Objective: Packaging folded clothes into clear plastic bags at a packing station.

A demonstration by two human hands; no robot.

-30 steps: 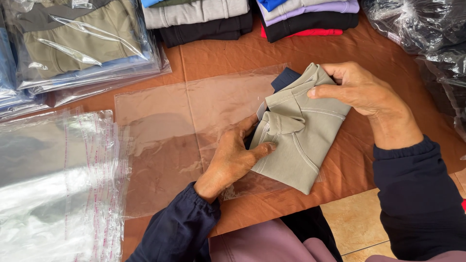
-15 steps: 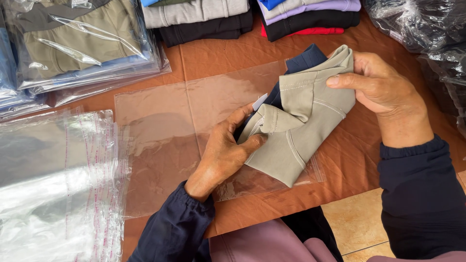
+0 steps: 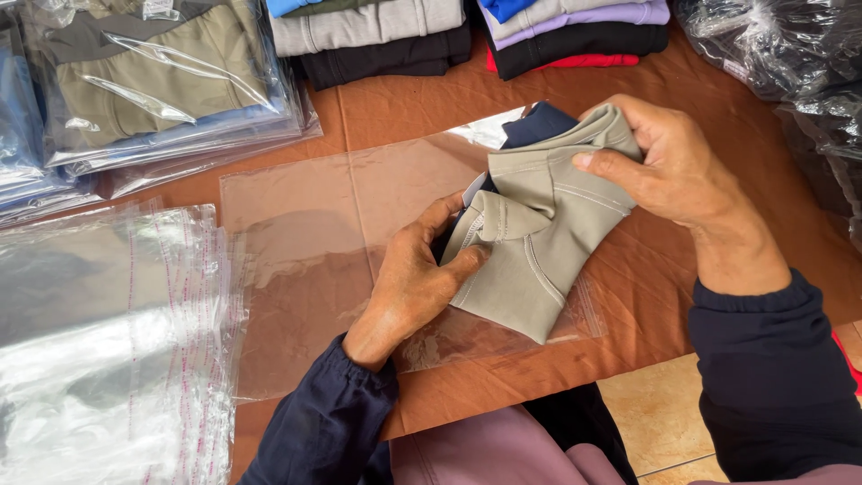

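Fingers [image 3: 620, 166] of the right hand [image 3: 673, 166] pinched the folded khaki garment's [image 3: 548, 233] top edge while the left hand [image 3: 417, 287] clamped its lower corner, right over the clear bag [image 3: 305, 242] under them, so I'd guess mid-bagging, and the bag's mouth needs opening.

A navy garment [image 3: 539, 126] lies mostly hidden behind the folded khaki garment [image 3: 539, 224]; the folded clothing stacks [image 3: 377, 36] are cut off at the top edge.
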